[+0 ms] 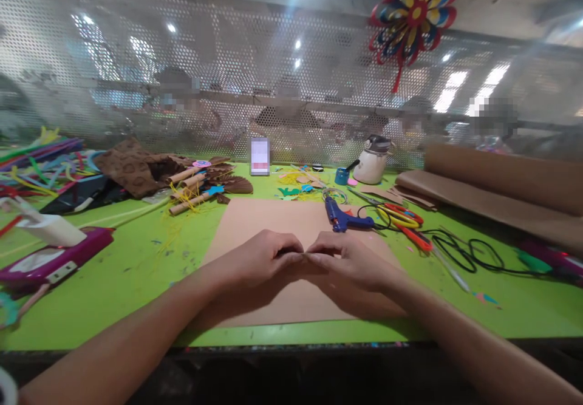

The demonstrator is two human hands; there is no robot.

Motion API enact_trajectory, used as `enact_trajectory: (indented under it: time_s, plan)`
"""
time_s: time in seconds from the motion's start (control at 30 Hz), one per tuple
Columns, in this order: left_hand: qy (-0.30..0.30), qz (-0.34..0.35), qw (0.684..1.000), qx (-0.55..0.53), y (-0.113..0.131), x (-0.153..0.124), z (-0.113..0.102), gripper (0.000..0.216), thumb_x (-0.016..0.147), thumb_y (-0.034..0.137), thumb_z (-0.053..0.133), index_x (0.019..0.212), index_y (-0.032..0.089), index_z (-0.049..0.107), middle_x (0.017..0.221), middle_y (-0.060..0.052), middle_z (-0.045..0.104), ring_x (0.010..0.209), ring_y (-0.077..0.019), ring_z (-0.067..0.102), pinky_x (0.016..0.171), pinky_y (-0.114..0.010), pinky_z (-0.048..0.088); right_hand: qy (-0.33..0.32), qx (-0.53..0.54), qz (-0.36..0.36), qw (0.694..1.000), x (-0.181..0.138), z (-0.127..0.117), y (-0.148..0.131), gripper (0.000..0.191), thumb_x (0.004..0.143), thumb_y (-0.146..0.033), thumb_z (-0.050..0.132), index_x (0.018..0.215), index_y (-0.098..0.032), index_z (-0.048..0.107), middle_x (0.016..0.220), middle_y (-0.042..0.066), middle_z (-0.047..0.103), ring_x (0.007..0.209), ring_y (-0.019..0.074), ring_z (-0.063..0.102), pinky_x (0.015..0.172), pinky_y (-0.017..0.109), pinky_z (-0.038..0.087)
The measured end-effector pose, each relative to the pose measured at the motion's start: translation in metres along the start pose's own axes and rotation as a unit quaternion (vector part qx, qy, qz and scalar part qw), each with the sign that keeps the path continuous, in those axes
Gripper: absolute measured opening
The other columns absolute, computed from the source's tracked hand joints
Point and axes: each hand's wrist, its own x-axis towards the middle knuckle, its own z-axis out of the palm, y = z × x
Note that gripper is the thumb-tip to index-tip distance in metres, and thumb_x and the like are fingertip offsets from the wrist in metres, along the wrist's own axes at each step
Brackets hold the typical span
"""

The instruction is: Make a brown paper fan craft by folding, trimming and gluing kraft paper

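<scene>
Pinching fingertip to fingertip, the left hand (259,258) and right hand (350,262) met over a brown paper sheet (255,218), thumb and fingers of each pressed together on what seemed a thin brown piece (304,255), too small and blurred to identify. That piece was above the sheet, which lay midway along the near edge of the green desk (136,259). Doing this well probably meant light, even pressure from both sides, since something so slight could crease or slip, with the wrists low and steady and the two pinches kept close together. A blue glue gun (340,218) rested just beyond the right hand, over the sheet's far part, so it was wise to keep the knuckles away from it in case it was hot. As for containers, a small blue pot (342,176) stood towards the far edge, right of the middle, a dark-handled tool (353,165) slanting out of its mouth; whatever else it held was hidden. Beside it, nearer the far right corner, stood a white canister (370,163) with a dark top, its contents likewise out of sight.
</scene>
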Motion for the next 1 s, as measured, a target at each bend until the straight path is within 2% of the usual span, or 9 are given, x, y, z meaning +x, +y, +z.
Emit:
enact_trajectory:
  time_s: [0.17,0.33,0.53,0.77,0.87,1.0]
  plan:
    - [0.021,0.015,0.999,0.019,-0.002,-0.001,0.006,0.029,0.09,0.035,0.046,0.098,0.019,0.068,0.092,-0.004,0.069,0.08,-0.0163,0.059,0.07,-0.024,0.041,0.017,-0.001,0.04,0.999,0.0,0.0,0.001,0.012,0.084,-0.02,0.062,0.083,-0.016,0.073,0.078,0.003,0.066,0.074,0.0142,0.06,0.065,0.023,0.044]
    - [0.014,0.01,0.998,0.058,-0.006,0.001,0.005,0.028,0.09,0.031,0.047,0.096,0.017,0.07,0.09,-0.006,0.07,0.078,-0.0167,0.06,0.069,-0.024,0.041,0.043,-0.008,0.034,0.998,-0.001,0.003,0.007,0.011,0.083,-0.024,0.066,0.08,-0.017,0.074,0.073,0.001,0.063,0.069,0.0126,0.057,0.061,0.022,0.041]
    - [0.026,0.019,0.992,0.125,-0.004,0.0,0.006,0.027,0.09,0.029,0.047,0.087,0.016,0.07,0.079,-0.006,0.069,0.068,-0.0151,0.058,0.06,-0.024,0.037,0.045,-0.062,0.047,0.996,-0.002,-0.002,-0.006,0.007,0.08,-0.02,0.07,0.076,-0.016,0.075,0.069,0.001,0.061,0.065,0.0113,0.055,0.059,0.021,0.04]
    - [0.074,0.077,0.971,0.215,-0.02,0.003,0.018,0.024,0.089,0.032,0.052,0.083,0.016,0.069,0.073,-0.005,0.066,0.066,-0.016,0.056,0.062,-0.026,0.035,0.029,-0.071,-0.038,0.996,0.0,0.004,0.004,0.014,0.088,-0.024,0.062,0.087,-0.018,0.075,0.076,0.003,0.061,0.071,0.013,0.057,0.063,0.023,0.042]
    - [0.074,0.087,0.972,0.203,-0.017,0.002,0.02,0.023,0.088,0.034,0.054,0.084,0.017,0.069,0.074,-0.004,0.065,0.067,-0.0156,0.056,0.062,-0.026,0.036,0.032,-0.076,-0.075,0.994,-0.001,0.006,0.008,0.016,0.089,-0.022,0.06,0.088,-0.017,0.075,0.075,0.003,0.06,0.07,0.0128,0.056,0.063,0.023,0.042]
    - [0.082,0.063,0.982,0.157,-0.006,-0.003,0.017,0.026,0.091,0.037,0.049,0.086,0.02,0.068,0.077,-0.002,0.064,0.069,-0.0142,0.055,0.062,-0.025,0.035,0.037,-0.101,-0.081,0.991,-0.003,0.004,0.008,0.015,0.088,-0.019,0.061,0.083,-0.014,0.075,0.071,0.003,0.058,0.066,0.0123,0.054,0.058,0.022,0.039]
